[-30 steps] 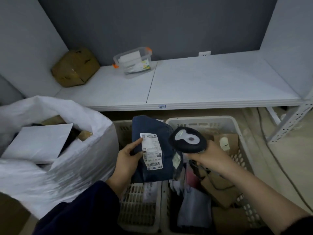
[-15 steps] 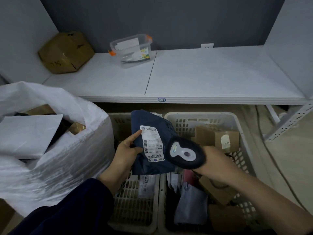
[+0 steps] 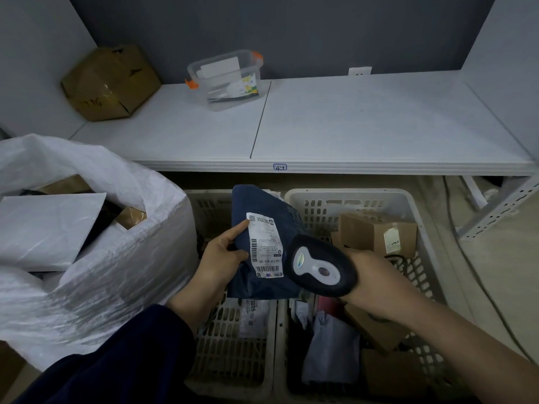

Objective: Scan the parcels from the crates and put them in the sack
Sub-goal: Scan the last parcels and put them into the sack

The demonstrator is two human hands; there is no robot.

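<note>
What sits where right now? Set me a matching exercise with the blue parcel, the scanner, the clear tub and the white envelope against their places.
Things:
1. blue parcel
2. scanner
3. clear tub
4. white envelope

Places:
a. on the shelf
b. in the sack
c. held in the left hand
d. held in the right hand

Pairs: 1-c, 2-d, 3-a, 4-b.
</note>
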